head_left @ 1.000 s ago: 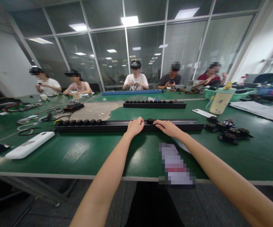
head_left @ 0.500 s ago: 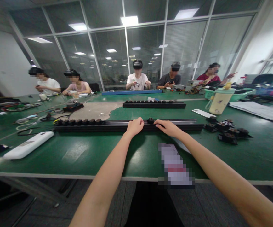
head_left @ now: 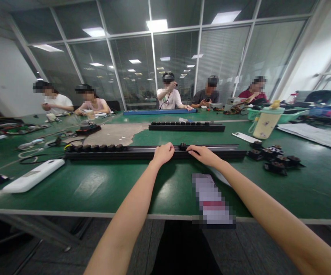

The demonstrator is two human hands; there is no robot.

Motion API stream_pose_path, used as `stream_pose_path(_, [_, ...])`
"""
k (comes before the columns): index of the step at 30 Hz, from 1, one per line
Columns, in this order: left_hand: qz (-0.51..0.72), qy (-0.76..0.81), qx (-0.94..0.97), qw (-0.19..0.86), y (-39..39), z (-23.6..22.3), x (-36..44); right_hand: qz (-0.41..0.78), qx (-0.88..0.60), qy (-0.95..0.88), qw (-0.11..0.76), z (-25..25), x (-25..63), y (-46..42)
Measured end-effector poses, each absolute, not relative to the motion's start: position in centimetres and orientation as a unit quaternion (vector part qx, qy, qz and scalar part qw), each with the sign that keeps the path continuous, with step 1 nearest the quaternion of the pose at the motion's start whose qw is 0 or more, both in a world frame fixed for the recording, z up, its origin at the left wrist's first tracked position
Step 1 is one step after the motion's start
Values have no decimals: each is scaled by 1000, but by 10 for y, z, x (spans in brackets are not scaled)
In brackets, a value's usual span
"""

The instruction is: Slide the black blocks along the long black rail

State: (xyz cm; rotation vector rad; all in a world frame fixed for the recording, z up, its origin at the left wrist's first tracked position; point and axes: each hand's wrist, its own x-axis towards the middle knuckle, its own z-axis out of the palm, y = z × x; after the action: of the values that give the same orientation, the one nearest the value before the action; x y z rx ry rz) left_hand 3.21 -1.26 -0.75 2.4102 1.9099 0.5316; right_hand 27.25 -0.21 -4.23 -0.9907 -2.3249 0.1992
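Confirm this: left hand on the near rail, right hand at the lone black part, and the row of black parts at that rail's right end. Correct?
Not quite: the row of black parts sits at the left end of the near rail, as the head view shows. The rest holds.

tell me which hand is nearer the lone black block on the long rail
Right. The right hand has its fingers at the right side of the black block, touching or nearly so; the left hand is on the rail, left of the block across a gap.
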Motion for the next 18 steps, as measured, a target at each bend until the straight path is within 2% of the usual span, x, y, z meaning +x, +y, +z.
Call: stream_pose_path(18, [171, 618, 767, 9, -9, -11, 31, 82, -382, -869, 304, -41, 272, -2])
